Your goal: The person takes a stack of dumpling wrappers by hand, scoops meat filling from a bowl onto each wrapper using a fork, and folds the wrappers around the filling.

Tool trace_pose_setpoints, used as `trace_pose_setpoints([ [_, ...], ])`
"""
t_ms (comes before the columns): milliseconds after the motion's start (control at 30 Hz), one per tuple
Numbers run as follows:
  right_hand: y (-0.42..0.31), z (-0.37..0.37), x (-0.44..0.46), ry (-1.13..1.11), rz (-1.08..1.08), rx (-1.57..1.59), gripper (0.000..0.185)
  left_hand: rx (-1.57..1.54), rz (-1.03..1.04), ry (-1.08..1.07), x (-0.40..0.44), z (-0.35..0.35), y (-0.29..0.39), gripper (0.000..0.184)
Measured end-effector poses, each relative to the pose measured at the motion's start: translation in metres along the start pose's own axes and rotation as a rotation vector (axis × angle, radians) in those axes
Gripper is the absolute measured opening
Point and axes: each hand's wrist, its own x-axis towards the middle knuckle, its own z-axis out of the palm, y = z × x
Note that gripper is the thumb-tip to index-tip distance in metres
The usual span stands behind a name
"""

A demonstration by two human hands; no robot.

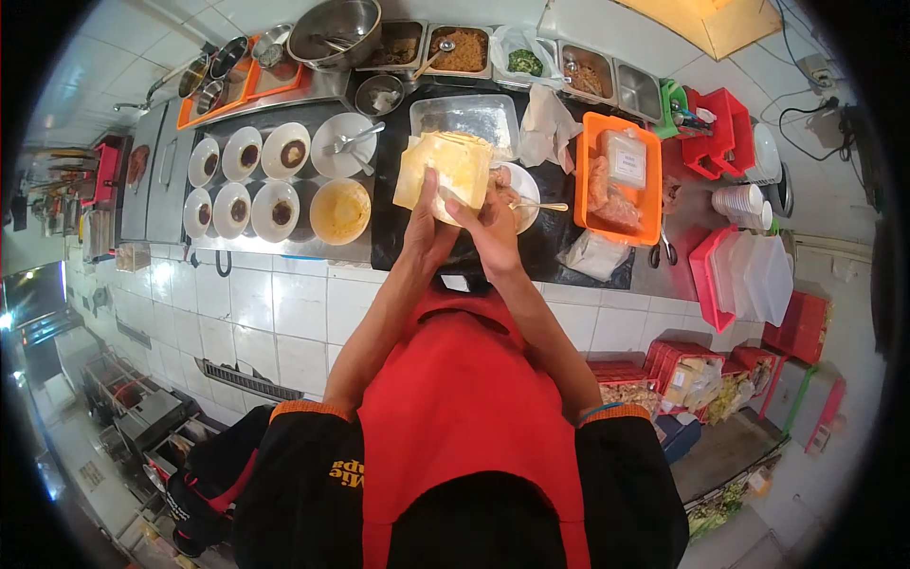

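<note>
A thick stack of yellow square wonton wrappers (445,156) is held up over the counter in front of me. My left hand (428,223) is closed round its lower left side, thumb on top. My right hand (488,232) grips the lower right corner, fingers partly hidden by the wrappers. Just behind my right hand, a white plate (529,216) carries pinkish minced meat (502,180) and a spoon (542,206). A clear plastic tray (464,112) dusted with white stands beyond the stack.
Several white bowls (275,211) with dark sauce stand left, beside a yellow-stained bowl (340,211). An orange tray (618,232) with meat and a box sits right, near scissors (666,248). Metal pans (458,50) of toppings line the back. Another person (213,474) is behind, lower left.
</note>
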Motion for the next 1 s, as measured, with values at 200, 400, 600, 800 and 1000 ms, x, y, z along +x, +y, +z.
trace_pose_setpoints([
  [200,-0.004,0.001,-0.004,0.048,-0.016,0.110,0.037,0.250,0.182,0.081,-0.015,0.016,-0.006,0.055],
  [400,-0.030,0.003,-0.016,0.018,0.124,0.287,0.036,0.317,0.351,-0.006,-0.047,0.011,0.000,0.053],
  [600,-0.078,-0.011,-0.005,0.043,-0.524,-0.932,0.057,0.748,-0.210,-0.138,-0.044,-0.078,0.022,0.058],
  [800,-0.121,-0.002,-0.004,-0.447,-0.393,-1.499,0.059,1.381,-0.046,0.025,-0.015,-0.139,0.013,0.049],
  [1000,-0.160,0.025,-0.012,-0.816,-0.152,-1.101,0.055,0.170,-0.420,-0.327,-0.004,-0.035,0.008,0.075],
])
